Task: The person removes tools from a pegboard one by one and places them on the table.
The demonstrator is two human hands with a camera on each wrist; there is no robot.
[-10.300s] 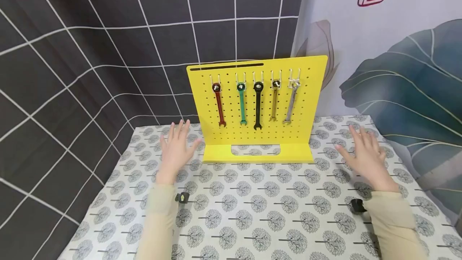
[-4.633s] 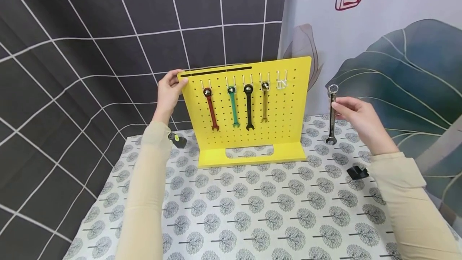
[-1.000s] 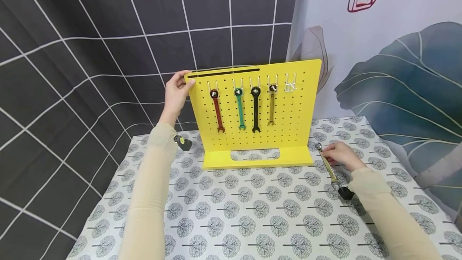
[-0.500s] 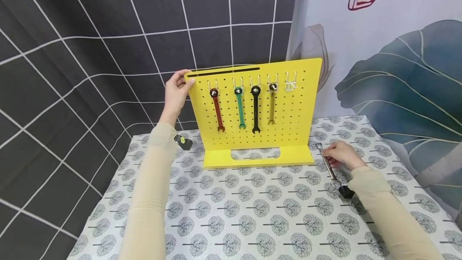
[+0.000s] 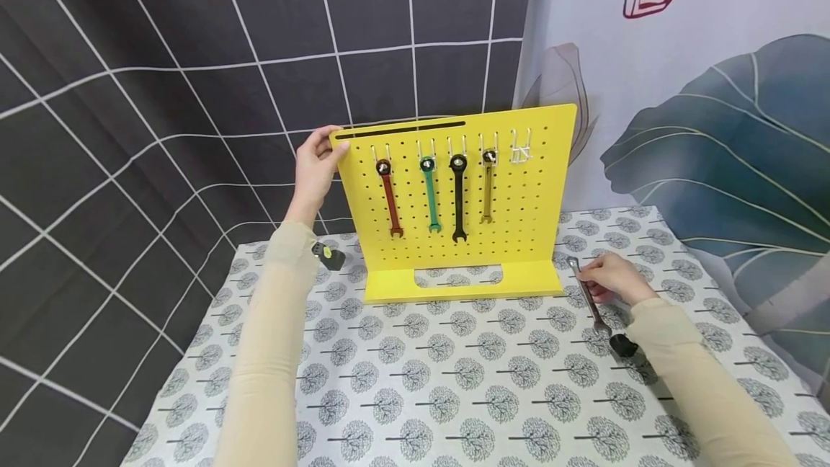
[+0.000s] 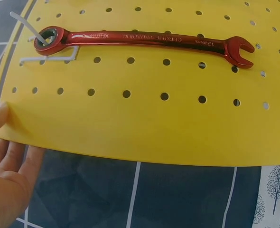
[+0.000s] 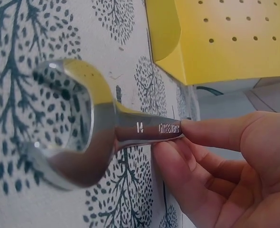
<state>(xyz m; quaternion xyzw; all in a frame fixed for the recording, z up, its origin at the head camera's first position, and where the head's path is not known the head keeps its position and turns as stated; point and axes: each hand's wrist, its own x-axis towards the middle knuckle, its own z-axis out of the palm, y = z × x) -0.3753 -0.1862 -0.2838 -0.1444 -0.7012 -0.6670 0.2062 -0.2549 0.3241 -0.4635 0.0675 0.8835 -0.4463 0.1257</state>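
Note:
At the upper left corner of the yellow pegboard (image 5: 415,251), my left hand (image 5: 315,171) pinches the board's edge, thumb in front and fingers behind. To the right of the board, my right hand (image 5: 612,279) pinches a silver combination wrench (image 7: 102,128) by its shaft between thumb and fingers. Its open jaw end, stamped 14, points back toward me, low over the patterned cloth. On the board hang a red wrench (image 6: 149,39), a green wrench (image 5: 431,197), a black wrench (image 5: 459,197) and a gold wrench (image 5: 488,189). The rightmost white hook (image 5: 521,150) bears no wrench.
A white cloth with tree prints (image 5: 467,380) covers the table. Behind and to the left stands a dark gridded curtain (image 5: 214,92); a leaf-printed curtain (image 5: 733,135) hangs at the right. The board's flat foot (image 5: 525,283) reaches forward on the table.
My right hand took the silver wrench off the rightmost hook and lowered it to the table's right side. My left hand moved onto the board's corner. Over the last second little has moved.

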